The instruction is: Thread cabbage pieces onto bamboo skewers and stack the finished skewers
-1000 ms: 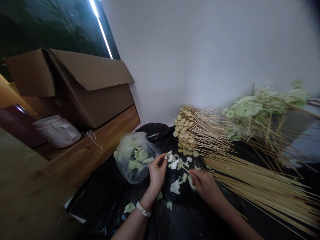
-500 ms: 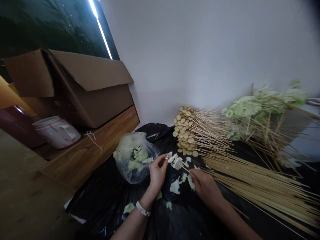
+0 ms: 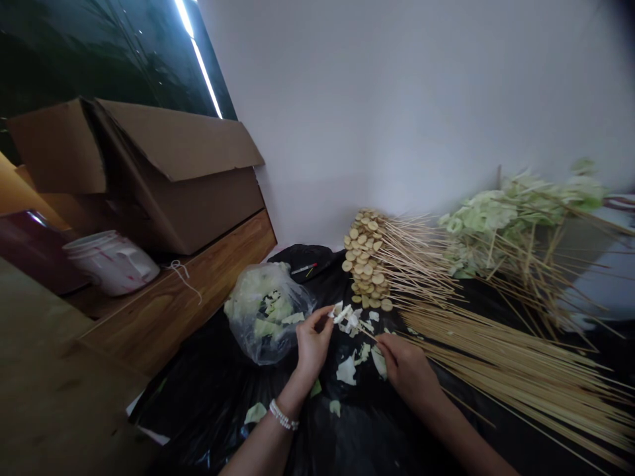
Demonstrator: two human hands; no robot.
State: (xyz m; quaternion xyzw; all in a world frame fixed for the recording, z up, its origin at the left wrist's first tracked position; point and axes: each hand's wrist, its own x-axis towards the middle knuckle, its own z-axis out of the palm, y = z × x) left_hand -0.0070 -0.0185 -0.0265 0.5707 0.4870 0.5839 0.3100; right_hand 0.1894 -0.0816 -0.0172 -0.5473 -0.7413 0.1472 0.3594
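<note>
- Left hand (image 3: 313,340): thumb and forefinger pinched on a leaf (image 3: 338,311), just above the black sheet (image 3: 377,436). Same spot and same grip as 1.0 s ago.
- Right hand (image 3: 409,367): fingers closed on a skewer (image 3: 368,336), which points up-left toward the leaf. Grip unchanged.
- Hands apart, leaf and skewer tip between them. Tip hidden among white pieces; can't tell how far through it is.
- Change: white pieces at the tip sit differently against the left fingertips than in both earlier frames.
- Scraps (image 3: 346,370) below the hands: same layout.
- Bag (image 3: 268,320) of leaves, left of left hand: unchanged.
- Slices (image 3: 367,261) on sticks, beyond the hands: unchanged.
- Bare sticks (image 3: 516,363), right of right hand, and greens (image 3: 516,201) behind them: unchanged.
- Box (image 3: 208,205) and tub (image 3: 112,264) at left: slight shift left in view, nothing more.
</note>
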